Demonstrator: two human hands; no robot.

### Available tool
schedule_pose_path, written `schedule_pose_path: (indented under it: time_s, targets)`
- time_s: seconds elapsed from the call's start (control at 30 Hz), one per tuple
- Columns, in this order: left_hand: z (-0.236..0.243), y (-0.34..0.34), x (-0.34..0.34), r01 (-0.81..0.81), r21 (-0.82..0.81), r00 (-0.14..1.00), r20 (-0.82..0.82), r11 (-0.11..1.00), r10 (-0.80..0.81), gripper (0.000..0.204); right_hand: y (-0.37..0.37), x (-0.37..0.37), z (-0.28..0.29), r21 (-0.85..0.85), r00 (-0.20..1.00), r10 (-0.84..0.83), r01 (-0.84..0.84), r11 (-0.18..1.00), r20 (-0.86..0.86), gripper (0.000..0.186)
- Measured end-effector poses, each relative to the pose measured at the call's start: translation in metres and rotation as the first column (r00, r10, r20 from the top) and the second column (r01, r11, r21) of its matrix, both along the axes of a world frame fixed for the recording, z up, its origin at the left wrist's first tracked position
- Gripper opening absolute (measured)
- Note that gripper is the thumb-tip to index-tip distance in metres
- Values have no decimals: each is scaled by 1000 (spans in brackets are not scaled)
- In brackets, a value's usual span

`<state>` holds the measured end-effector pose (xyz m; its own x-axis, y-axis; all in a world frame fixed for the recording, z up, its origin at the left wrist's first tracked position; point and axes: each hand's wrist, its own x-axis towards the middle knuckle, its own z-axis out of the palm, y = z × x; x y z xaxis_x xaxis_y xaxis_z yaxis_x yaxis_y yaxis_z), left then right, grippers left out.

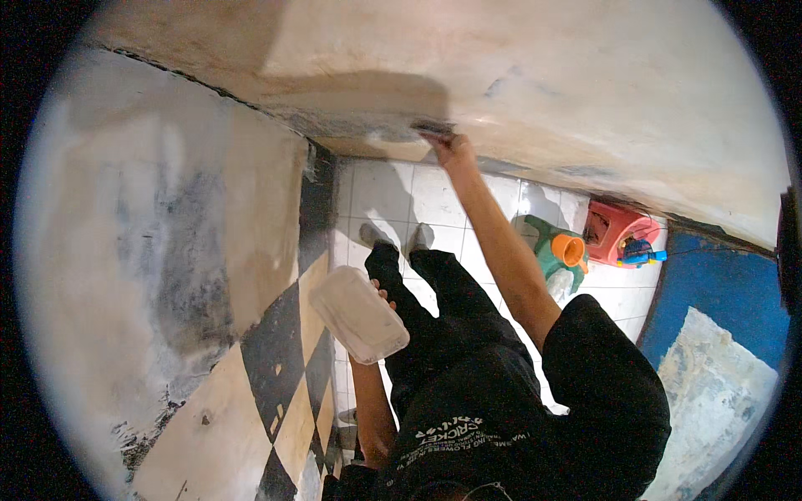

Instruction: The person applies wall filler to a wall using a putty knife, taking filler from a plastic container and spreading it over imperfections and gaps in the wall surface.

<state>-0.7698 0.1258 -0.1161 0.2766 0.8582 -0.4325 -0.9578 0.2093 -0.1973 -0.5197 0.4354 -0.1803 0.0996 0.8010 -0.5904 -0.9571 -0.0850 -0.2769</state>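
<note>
My left hand (pixel 384 294) grips a whitish rectangular plastic tub (pixel 359 316) from beneath, so most of its fingers are hidden. Off-white stuff seems to cover the inside of the tub. With my arm stretched far forward, my right hand (pixel 454 150) is closed on a dark, thin, flat tool (pixel 434 131) held at the wall (pixel 543 108), low down near the floor. Motion blurs this tool and its exact kind cannot be made out. Around it the wall is beige with a grey smeared patch (pixel 368 127).
A green stool (pixel 547 250) holding an orange cup (pixel 568 249) stands right of my arm, beside a red stool (pixel 606 230) with a blue object (pixel 639 252) on it. Patchy wall (pixel 192 242) and dark-and-cream diamond tiles (pixel 271 376) rise at left. White tiles (pixel 439 196) pave the floor.
</note>
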Motion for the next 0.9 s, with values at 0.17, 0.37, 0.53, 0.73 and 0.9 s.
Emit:
schedule_pose_path:
  time_s: [0.17,0.37,0.53,0.73,0.9]
  targets:
    - [34,2,-3,-103,39,994,50,994,101,73,-61,-34,102,14,997,36,-37,999,65,31]
    - [26,18,0,-74,151,982,184,986,46,66,-31,5,-3,144,935,259,-299,943,242,47]
    - [23,11,-12,-53,138,999,19,989,51,67,-39,-4,88,154,996,72,-79,985,47,41]
    - [12,13,-19,-22,199,998,57,980,11,74,-86,-28,117,-56,982,183,-186,981,-47,37]
    - [1,16,-8,51,176,998,23,983,-56,71,-25,-8,-35,26,977,143,-149,989,159,49]
